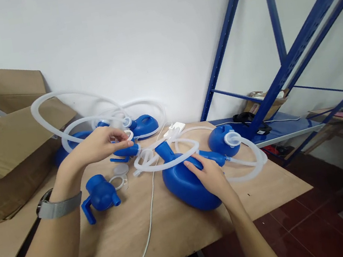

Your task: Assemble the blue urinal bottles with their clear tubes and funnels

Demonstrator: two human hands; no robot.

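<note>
My left hand (108, 142) is raised over the back left of the table, its thumb and fingertips closed on a small white plastic ring (130, 133). My right hand (209, 173) grips the handle of a blue plastic bottle (183, 183), whose open neck (164, 150) tilts up to the left. A coiled translucent hose (154, 166) lies across the bottle's top. Near my left forearm, a blue funnel-like piece (101, 191) with a bent handle lies on the table. Beside it is a white cap with a ring (119, 183). Another blue handled piece (125, 152) lies below my left fingers.
Another blue bottle (145, 125) with a hose stands by the wall; one more (222, 141) sits at right with a white collar. A cardboard box (16, 157) is at left. A white cable (150, 223) crosses the wooden table (182, 239). Blue metal shelving (226, 41) rises at right.
</note>
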